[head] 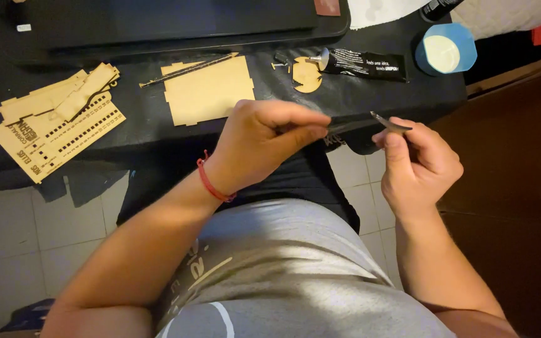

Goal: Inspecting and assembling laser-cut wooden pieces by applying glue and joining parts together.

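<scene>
Nearest the camera a grey printed t-shirt (pixel 283 269) and both forearms are seen, with a thin red cord bracelet (pixel 211 183) worn on the left wrist. Just past that, the left hand (pixel 258 144) is clenched around the near end of a slim dark strip, stick-shaped and probably thin wood or card (pixel 352 120), pinched between thumb and fingers. The right hand (pixel 417 166) is closed on a small thin curved sliver (pixel 391 122), metal-looking, though what it is exactly can't be told; its tip is held right against the far end of the strip. Everything is held in the air over the lap, just off the near edge of the black-covered surface (pixel 133 122).

Further back on the surface, a flat tan laser-cut wooden panel (pixel 208 92) is laid out in the middle, with a stack of pale slotted wooden sheets (pixel 54 125) off to the left. To the right, a small round wooden disc (pixel 307 75) is lying touching the nozzle of a black squeeze tube of glue (pixel 361 64), and a blue round tub with a pale top (pixel 446 51) is parked at the far right.

What could go wrong, imo: the strip looks flimsy, so it could be snapped or bent if squeezed too hard. The sliver could also be slipped into a fingertip, or dropped onto the tiled floor (pixel 7 238).
</scene>
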